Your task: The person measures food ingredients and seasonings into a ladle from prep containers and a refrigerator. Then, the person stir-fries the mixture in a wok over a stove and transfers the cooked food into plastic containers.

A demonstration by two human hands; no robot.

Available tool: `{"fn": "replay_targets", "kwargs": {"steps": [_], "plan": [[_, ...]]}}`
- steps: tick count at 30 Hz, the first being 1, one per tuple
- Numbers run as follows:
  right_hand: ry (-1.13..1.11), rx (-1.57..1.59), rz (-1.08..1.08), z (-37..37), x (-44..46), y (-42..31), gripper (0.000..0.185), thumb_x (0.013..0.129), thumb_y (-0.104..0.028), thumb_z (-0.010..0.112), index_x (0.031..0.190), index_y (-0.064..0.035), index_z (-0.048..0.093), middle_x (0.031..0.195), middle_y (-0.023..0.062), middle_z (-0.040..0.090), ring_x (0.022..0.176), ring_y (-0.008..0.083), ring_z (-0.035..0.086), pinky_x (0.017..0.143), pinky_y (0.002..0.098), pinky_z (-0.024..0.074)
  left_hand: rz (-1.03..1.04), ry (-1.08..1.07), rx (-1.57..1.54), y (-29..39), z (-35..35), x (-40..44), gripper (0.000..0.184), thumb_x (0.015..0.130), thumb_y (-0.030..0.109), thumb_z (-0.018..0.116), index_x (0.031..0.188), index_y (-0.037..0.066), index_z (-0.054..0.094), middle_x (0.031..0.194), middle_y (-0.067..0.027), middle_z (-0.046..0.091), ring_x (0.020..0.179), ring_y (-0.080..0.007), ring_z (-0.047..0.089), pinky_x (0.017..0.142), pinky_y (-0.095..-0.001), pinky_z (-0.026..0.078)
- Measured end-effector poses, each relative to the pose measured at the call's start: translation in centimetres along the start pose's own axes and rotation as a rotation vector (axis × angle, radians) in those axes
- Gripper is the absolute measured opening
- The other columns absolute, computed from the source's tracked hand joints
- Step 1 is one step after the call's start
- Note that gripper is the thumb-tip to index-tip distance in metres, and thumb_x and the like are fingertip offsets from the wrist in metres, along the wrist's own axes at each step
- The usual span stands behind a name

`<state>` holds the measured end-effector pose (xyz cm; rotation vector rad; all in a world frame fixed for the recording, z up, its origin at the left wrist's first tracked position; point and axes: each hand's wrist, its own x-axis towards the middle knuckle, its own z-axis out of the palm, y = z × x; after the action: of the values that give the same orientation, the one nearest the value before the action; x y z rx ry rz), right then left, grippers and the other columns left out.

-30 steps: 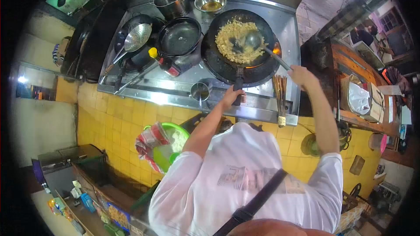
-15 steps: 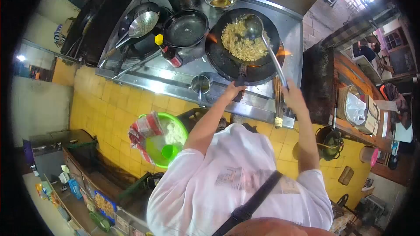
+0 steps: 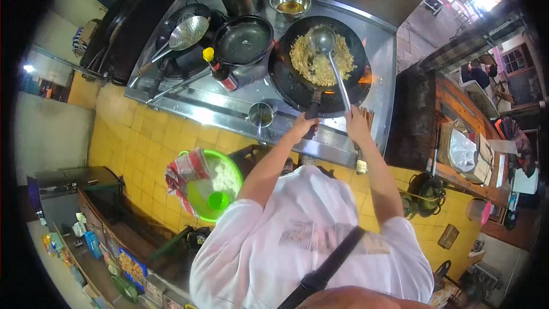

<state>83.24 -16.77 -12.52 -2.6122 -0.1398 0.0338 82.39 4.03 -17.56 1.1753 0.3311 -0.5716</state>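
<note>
My left hand (image 3: pixel 303 126) is wrapped round the dark handle of a black wok (image 3: pixel 357 43), which sits over a burner with flames showing at its right side. Fried rice (image 3: pixel 303 60), or something grainy like it, is spread across the wok's middle. In my right hand (image 3: pixel 358 126) is the long handle of a metal ladle (image 3: pixel 322 40); its round bowl rests in the grainy food near the wok's far side. A bamboo brush (image 3: pixel 364 115) lies partly behind my right hand.
Left of the wok are a black frying pan (image 3: pixel 244 40), a yellow-capped sauce bottle (image 3: pixel 223 74), a strainer (image 3: pixel 189 32) and a metal cup (image 3: pixel 261 114). Behind stand a pot (image 3: pixel 240 3) and a steel bowl (image 3: pixel 290 4). A green basin (image 3: pixel 235 166) is on my left.
My right hand has moved left and closer to my left hand. The ladle has swung more upright, its bowl shifting slightly left over the food. My left hand keeps its hold.
</note>
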Motion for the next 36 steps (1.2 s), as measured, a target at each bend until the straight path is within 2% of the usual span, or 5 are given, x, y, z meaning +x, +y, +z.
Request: {"fn": "replay_targets", "kwargs": {"steps": [14, 18, 23, 29, 36], "plan": [[0.08, -0.013, 0.238, -2.8, 1.5, 2.2, 0.029, 0.091, -0.027, 0.044, 0.106, -0.0021, 0.047, 0.082, 0.0323, 0.059, 0.079, 0.0512, 0.057, 0.072, 0.0568, 0.0451, -0.016, 0.105, -0.025, 0.8, 0.8, -0.5, 0.024, 0.077, 0.008, 0.066, 0.094, 0.003, 0.049, 0.073, -0.0079, 0.06, 0.056, -0.0157, 0.057, 0.047, -0.0299, 0.049], [-0.348, -0.047, 0.264, -10.4, -1.1, -1.8, 0.032, 0.09, -0.028, 0.046, 0.114, -0.0065, 0.048, 0.087, 0.0285, 0.06, 0.081, 0.0471, 0.058, 0.073, 0.0536, 0.0469, -0.195, -0.059, -0.087, 1.2, 1.7, 0.2, 0.02, 0.079, 0.009, 0.065, 0.091, 0.002, 0.051, 0.072, -0.0085, 0.06, 0.055, -0.0159, 0.056, 0.047, -0.0304, 0.048], [-0.411, -0.363, 0.103, -19.7, -5.6, -6.1, 0.04, 0.087, -0.025, 0.049, 0.127, -0.0176, 0.045, 0.078, 0.0246, 0.061, 0.076, 0.0398, 0.061, 0.068, 0.0487, 0.049, -0.446, -0.267, -0.822, 11.2, 9.7, -11.7, 0.018, 0.083, 0.014, 0.061, 0.074, 0.005, 0.049, 0.067, -0.0048, 0.05, 0.056, -0.0129, 0.051, 0.055, -0.0244, 0.046], [-0.396, -0.445, -0.034, -18.8, -8.3, -4.9, 0.051, 0.081, -0.014, 0.053, 0.131, -0.0172, 0.042, 0.078, 0.0225, 0.061, 0.073, 0.0392, 0.061, 0.065, 0.0475, 0.0497, -0.338, -0.14, -0.514, 5.0, 1.4, -5.7, 0.017, 0.085, 0.017, 0.059, 0.077, 0.004, 0.052, 0.068, -0.0036, 0.053, 0.058, -0.0121, 0.053, 0.053, -0.0246, 0.047], [-0.337, -0.448, 0.009, -15.1, -9.3, -5.7, 0.054, 0.079, -0.003, 0.049, 0.132, -0.0106, 0.039, 0.079, 0.0195, 0.061, 0.073, 0.0339, 0.064, 0.062, 0.0417, 0.0525, -0.375, -0.102, -0.012, 6.9, 10.0, -15.9, 0.016, 0.081, 0.014, 0.057, 0.067, 0.007, 0.055, 0.06, -0.0053, 0.055, 0.054, -0.0165, 0.055, 0.052, -0.0307, 0.047]]}}
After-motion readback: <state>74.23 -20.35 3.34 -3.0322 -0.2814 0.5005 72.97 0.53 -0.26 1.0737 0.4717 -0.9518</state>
